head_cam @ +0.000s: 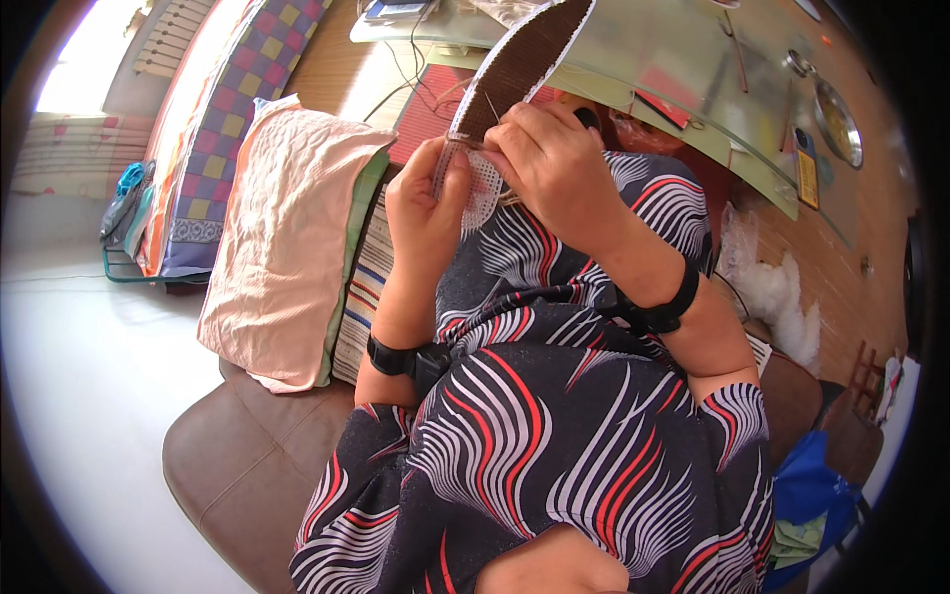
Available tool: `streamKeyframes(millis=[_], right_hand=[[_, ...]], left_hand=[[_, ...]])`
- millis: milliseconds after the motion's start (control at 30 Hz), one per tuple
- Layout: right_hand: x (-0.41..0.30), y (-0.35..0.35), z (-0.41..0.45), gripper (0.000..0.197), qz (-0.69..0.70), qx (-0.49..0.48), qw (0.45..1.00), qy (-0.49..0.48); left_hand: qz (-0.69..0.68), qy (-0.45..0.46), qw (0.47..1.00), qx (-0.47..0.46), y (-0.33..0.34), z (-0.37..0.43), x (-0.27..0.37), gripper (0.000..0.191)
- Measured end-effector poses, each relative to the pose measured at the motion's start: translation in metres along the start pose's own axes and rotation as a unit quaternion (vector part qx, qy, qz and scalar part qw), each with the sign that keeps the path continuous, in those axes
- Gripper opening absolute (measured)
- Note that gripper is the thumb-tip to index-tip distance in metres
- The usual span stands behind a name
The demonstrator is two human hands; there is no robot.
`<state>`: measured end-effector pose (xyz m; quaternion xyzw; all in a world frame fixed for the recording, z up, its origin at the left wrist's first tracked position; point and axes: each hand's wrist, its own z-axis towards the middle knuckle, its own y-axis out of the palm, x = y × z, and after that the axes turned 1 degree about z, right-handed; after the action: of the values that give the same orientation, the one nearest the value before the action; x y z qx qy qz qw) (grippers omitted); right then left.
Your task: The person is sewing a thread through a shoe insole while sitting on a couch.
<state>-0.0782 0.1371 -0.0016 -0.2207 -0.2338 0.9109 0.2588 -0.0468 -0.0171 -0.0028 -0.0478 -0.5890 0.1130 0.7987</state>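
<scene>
A long sole-shaped piece of plastic mesh canvas (pixel 484 194) is held up above my lap. Dense brown stitching (pixel 513 70) fills its far part, bordered by a white edge, while the near rounded end shows bare white mesh. My left hand (pixel 430 193) pinches the piece at the side of this bare end, thumb on top. My right hand (pixel 553 160) is at its opposite edge, fingers bunched together. A thin needle (pixel 493 109) sticks out from those fingers across the brown stitching. The right fingertips are partly hidden. Pale cord (pixel 510 198) shows below the right hand.
Ahead stands a glass-topped table (pixel 631 44) with a phone (pixel 806 167) and a metal pan (pixel 837 122). Dark cables (pixel 415 63) trail near its left end. A pink-covered pillow (pixel 289 245) lies left on the brown sofa (pixel 245 438); clear plastic bags (pixel 772 282) are at right.
</scene>
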Motion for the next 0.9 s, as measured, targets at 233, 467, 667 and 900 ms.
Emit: streamKeyframes(millis=[233,467,667,900], right_hand=[[-0.002,-0.030,-0.005,0.016,0.206,-0.078,0.968,0.119],[0.021,-0.102,-0.041,0.019,0.476,-0.009,0.834,0.278],[0.034,-0.187,-0.089,0.028,0.568,0.203,0.740,0.299],[0.018,-0.215,-0.104,0.027,0.657,0.227,0.668,0.266]], left_hand=[[0.025,-0.010,0.999,0.041,-0.013,0.005,-0.013,0.019],[0.050,0.016,0.991,0.122,-0.048,0.008,-0.039,0.038],[0.048,-0.014,0.980,0.194,-0.085,0.013,-0.063,0.028],[0.044,-0.008,0.984,0.172,-0.093,0.015,-0.067,0.027]])
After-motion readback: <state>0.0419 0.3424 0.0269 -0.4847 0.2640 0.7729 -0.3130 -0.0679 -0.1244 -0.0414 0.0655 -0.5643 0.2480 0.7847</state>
